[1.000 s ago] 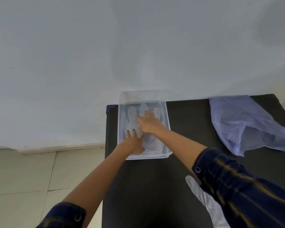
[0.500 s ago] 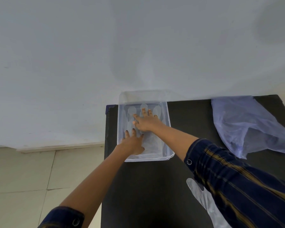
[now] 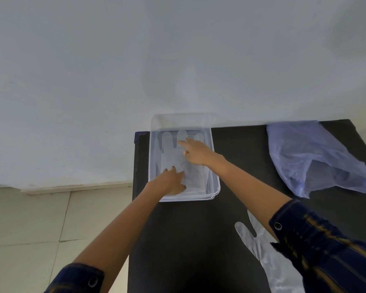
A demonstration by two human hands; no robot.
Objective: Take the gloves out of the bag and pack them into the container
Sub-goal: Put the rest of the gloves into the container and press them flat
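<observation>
A clear plastic container [image 3: 217, 188] stands at the far left of the black table [image 3: 190, 240]. A clear glove [image 3: 171, 149] lies flat inside it, fingers pointing to the wall. My left hand [image 3: 171, 181] presses on the glove's cuff end at the near side of the container. My right hand [image 3: 195, 152] lies on the glove's palm near the finger bases, index finger stretched out. Both hands hold nothing. A second clear glove [image 3: 264, 256] lies on the table at the lower right, partly under my right sleeve. The pale blue plastic bag [image 3: 311, 157] lies crumpled at the far right.
The table's far edge meets a white wall [image 3: 156, 60]. Left of the table is a tiled floor [image 3: 30, 229]. The container's clear lid or rim [image 3: 178, 121] reaches against the wall.
My right hand has slid a little toward the glove's fingers and turned, index finger now extended. My left hand has shifted slightly over the cuff. My right sleeve has drawn back.
</observation>
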